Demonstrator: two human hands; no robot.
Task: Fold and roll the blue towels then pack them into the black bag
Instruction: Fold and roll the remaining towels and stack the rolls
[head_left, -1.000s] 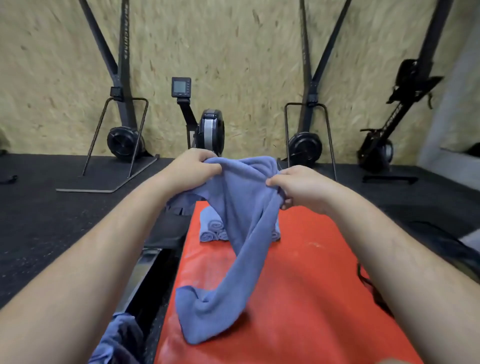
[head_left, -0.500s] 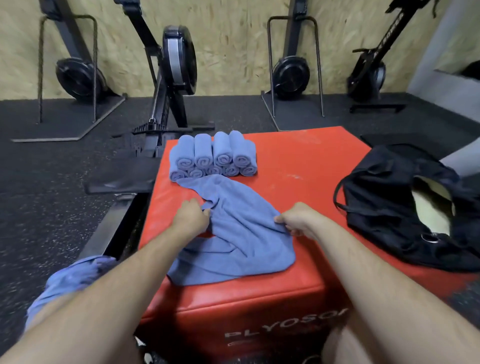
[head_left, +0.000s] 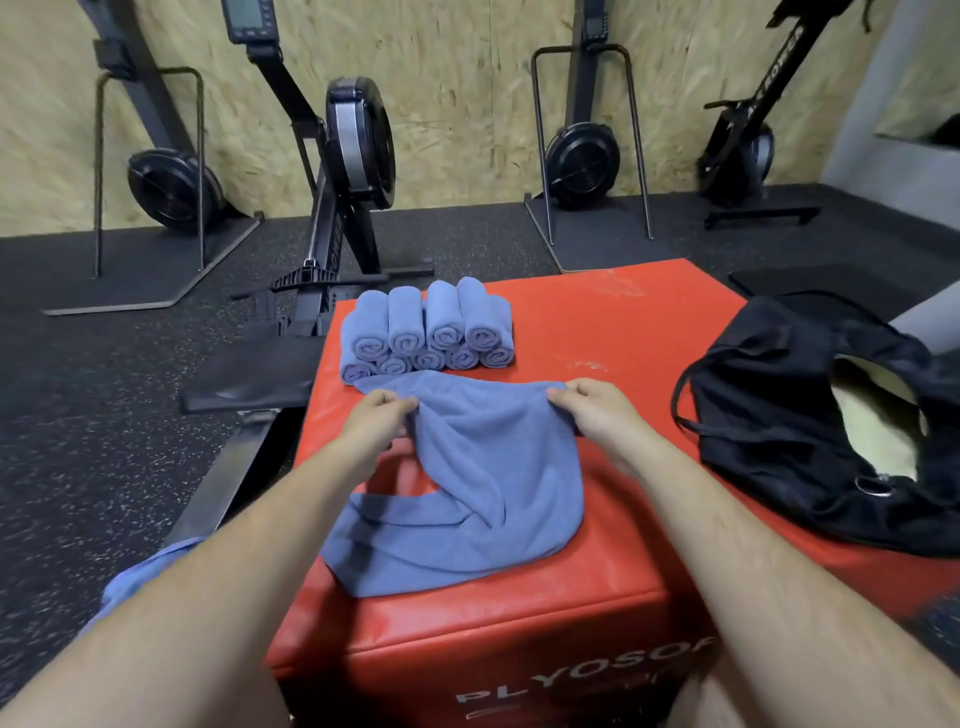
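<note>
A loose blue towel (head_left: 483, 499) lies crumpled on the red padded box (head_left: 623, 332). My left hand (head_left: 376, 421) pinches its far left corner and my right hand (head_left: 597, 410) pinches its far right corner, with the far edge stretched between them. Just beyond, several rolled blue towels (head_left: 428, 327) are stacked in two layers at the box's far left. The black bag (head_left: 789, 405) sits open on the right side of the box, showing a pale lining.
More blue cloth (head_left: 140, 577) lies low at the left, beside the box. A rowing machine (head_left: 343, 171) stands right behind the box, with other black gym machines along the chipboard wall. The floor is black rubber.
The towel went from hanging in the air to lying on the box. Since half a second ago, both hands moved further away and spread apart, pulling its far edge taut near the rolled stack.
</note>
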